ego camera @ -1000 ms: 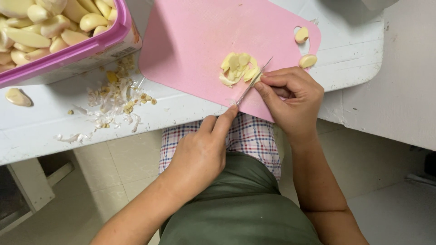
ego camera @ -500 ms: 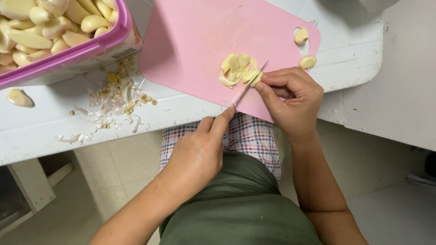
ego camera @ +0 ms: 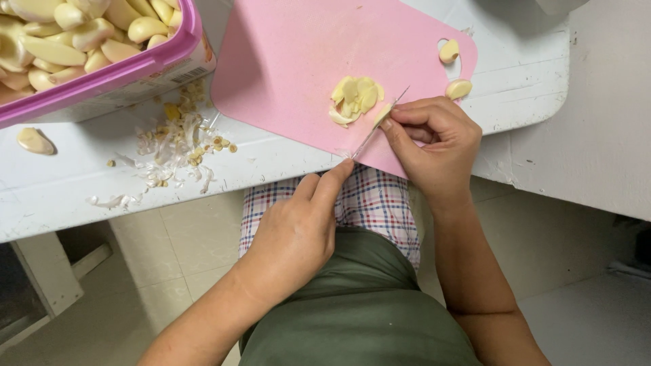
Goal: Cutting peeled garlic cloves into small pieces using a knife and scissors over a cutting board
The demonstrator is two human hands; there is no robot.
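Observation:
My left hand (ego camera: pixel 298 230) grips a small thin knife (ego camera: pixel 377 126), with the index finger stretched along the blade's back. The blade slants up to the right across the near edge of the pink cutting board (ego camera: pixel 285 61). My right hand (ego camera: pixel 434 135) pinches a peeled garlic clove (ego camera: pixel 383 114) against the board, right at the blade. A small pile of garlic slices (ego camera: pixel 354 95) lies just left of the blade tip. Two more cloves (ego camera: pixel 449 51) (ego camera: pixel 459 89) rest near the board's right end.
A purple-rimmed tub (ego camera: pixel 129 68) full of peeled garlic cloves stands at the top left on the white table (ego camera: pixel 61 183). Garlic skins and trimmings (ego camera: pixel 176 142) lie scattered beside it, and one loose clove (ego camera: pixel 34 140) lies at the far left. A white wall surface is on the right.
The knife has shifted only slightly along its own line at the clove. Both hands stay in the same place.

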